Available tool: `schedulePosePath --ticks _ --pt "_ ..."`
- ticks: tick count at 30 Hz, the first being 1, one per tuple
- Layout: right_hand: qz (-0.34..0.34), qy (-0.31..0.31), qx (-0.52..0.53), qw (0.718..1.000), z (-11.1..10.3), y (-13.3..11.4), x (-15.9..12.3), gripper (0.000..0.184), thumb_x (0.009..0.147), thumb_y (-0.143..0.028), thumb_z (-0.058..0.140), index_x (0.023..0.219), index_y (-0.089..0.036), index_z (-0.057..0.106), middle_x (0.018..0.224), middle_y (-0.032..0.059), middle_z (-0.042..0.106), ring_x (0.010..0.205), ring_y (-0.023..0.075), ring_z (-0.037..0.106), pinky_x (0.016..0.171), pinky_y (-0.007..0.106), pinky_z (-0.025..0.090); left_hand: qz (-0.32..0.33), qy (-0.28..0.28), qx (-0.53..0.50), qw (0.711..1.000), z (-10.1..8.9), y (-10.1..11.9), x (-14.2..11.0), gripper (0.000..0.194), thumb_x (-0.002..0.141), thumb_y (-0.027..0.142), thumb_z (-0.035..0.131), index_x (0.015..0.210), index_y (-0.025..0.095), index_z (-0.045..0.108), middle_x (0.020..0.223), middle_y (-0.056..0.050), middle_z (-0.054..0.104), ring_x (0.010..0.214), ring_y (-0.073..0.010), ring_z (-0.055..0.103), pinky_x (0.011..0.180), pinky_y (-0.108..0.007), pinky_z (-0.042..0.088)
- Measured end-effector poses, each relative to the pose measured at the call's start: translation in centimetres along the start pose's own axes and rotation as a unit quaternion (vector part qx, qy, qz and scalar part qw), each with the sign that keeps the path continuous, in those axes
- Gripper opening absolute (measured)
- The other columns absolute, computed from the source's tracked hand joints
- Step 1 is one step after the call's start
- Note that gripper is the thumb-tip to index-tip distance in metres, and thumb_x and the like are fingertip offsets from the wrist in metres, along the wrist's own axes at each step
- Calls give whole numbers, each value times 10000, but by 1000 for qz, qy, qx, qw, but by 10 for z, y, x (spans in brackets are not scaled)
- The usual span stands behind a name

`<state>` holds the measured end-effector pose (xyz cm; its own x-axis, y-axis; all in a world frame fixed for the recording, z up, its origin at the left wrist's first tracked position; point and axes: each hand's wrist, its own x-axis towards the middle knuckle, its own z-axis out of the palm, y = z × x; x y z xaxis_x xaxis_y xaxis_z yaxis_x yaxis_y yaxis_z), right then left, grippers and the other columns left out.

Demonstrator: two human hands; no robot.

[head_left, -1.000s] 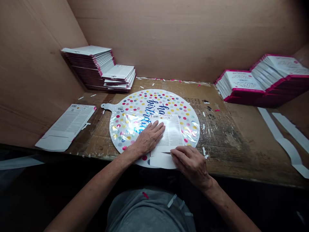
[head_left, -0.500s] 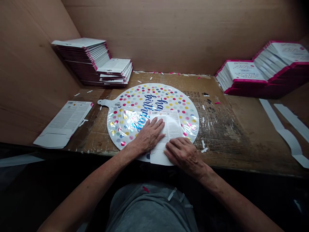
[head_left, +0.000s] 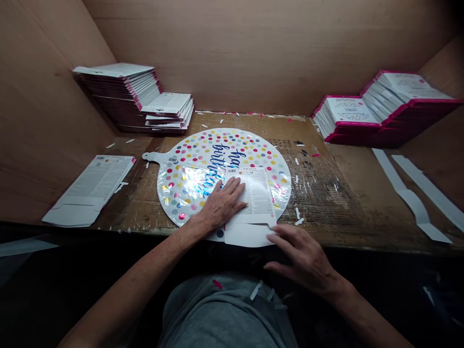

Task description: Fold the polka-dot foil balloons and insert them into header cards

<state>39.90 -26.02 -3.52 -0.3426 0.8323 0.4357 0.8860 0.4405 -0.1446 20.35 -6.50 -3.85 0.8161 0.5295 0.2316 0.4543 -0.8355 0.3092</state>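
A flat white foil balloon [head_left: 250, 147] with coloured dots and blue "happy birthday" lettering lies on the cardboard-covered bench, its tail pointing left. On its near part rests a white printed cardboard envelope [head_left: 255, 193], with a blank flap [head_left: 250, 236] at the end closest to me. My left hand [head_left: 224, 203] lies flat on the envelope's left side, fingers stretched out. At the flap's right corner is my right hand [head_left: 302, 258], thumb and fingers apart; its fingertips are at the edge, and whether they touch it I cannot tell.
A few similar envelopes [head_left: 90, 186] lie at the left. Stacks of envelopes stand at the back left [head_left: 119, 99] and back right [head_left: 395, 108]. White paper strips [head_left: 413, 198] lie on the right. Small cut scraps [head_left: 297, 212] dot the cardboard surface [head_left: 326, 193].
My right hand has moved from on top of the envelope to the right and nearer me, its fingers spreading. A gap now shows along the flap's crease. My left hand stays in place.
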Motion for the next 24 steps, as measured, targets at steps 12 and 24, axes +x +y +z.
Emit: schedulePosePath --ticks 12,24 --pt "54 82 71 993 30 -6 35 163 974 -282 562 940 -208 703 957 62 737 900 194 656 823 349 526 17 49 -152 987 -10 25 -81 266 866 445 664 955 205 741 1426 -147 546 1436 -340 360 1124 -543 395" --pt "-1 100 -23 995 25 -2 15 330 925 -208 636 1254 -189 631 1049 84 732 929 207 642 844 354 507 -238 207 -86 945 14 53 -58 490 824 501 686 1138 136 595 1326 -216 597 1284 -367 528 1072 -556 422"
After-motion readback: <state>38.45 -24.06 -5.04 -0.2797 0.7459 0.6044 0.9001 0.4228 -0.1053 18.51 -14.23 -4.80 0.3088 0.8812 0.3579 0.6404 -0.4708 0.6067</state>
